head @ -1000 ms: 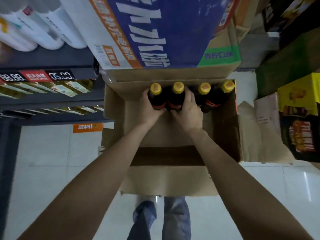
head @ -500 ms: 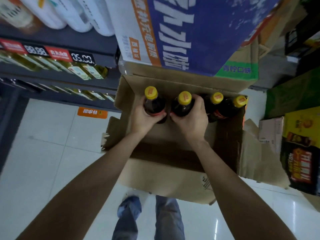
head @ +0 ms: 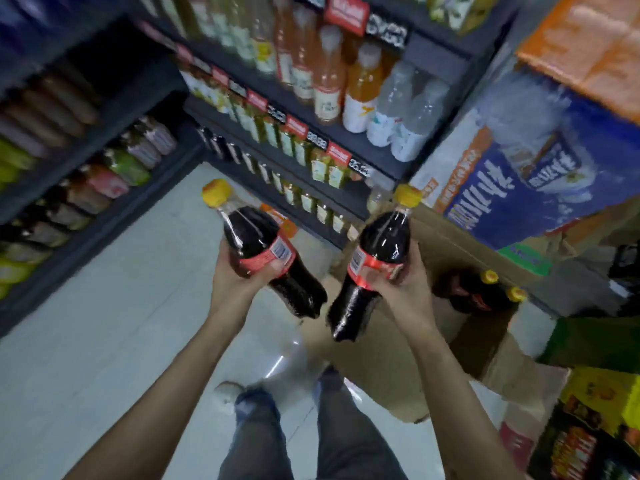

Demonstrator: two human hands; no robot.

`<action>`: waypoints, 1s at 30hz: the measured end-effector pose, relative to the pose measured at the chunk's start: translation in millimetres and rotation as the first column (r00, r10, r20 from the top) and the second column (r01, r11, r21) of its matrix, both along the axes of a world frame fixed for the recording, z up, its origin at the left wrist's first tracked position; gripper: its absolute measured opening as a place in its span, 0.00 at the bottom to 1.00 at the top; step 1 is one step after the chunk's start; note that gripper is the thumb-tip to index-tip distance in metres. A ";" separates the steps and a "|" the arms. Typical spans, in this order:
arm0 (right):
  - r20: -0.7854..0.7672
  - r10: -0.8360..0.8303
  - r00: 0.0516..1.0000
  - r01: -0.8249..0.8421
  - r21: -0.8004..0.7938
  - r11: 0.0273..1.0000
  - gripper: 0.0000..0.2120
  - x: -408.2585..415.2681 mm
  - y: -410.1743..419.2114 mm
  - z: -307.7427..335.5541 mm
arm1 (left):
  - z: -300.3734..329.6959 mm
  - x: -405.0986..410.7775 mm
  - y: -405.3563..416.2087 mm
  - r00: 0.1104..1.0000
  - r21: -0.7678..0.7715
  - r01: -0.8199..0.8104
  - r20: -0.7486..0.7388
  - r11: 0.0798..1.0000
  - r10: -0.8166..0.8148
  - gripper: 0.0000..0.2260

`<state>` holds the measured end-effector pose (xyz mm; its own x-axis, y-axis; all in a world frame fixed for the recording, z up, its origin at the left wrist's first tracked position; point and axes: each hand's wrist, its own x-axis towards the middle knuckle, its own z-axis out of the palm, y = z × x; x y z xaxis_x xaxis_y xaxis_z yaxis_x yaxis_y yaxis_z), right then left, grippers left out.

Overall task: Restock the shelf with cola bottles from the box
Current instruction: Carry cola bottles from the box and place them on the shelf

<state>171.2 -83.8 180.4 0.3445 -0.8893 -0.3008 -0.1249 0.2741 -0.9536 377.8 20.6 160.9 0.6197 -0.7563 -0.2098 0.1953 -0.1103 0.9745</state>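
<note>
Pale glossy tiled floor [head: 114, 323], dark drink shelves [head: 346, 140], stacked cartons [head: 519, 174].

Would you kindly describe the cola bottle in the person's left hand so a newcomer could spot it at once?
Start at the pale floor below the dark shelves. Above it, the left hand grips a cola bottle by its red label. Unlike the right hand's bottle, its yellow cap leans left.

A cola bottle [head: 263, 251] in each hand
</note>
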 end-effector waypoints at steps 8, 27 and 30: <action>0.088 0.397 0.913 -0.406 0.134 0.904 0.24 187.7 114.0 22.2 | 45.7 101.0 183.7 0.890 -0.100 -0.434 -0.199 0.895 0.410 0.44; 0.173 0.911 0.374 -0.924 -0.012 0.382 0.16 577.4 485.9 68.2 | 76.1 313.8 572.0 0.355 0.103 -0.921 -0.180 0.377 0.917 0.18; 0.234 0.920 0.314 -0.949 0.045 0.312 0.14 633.8 542.3 67.4 | 82.2 352.8 623.5 0.300 0.123 -0.941 -0.133 0.316 0.945 0.20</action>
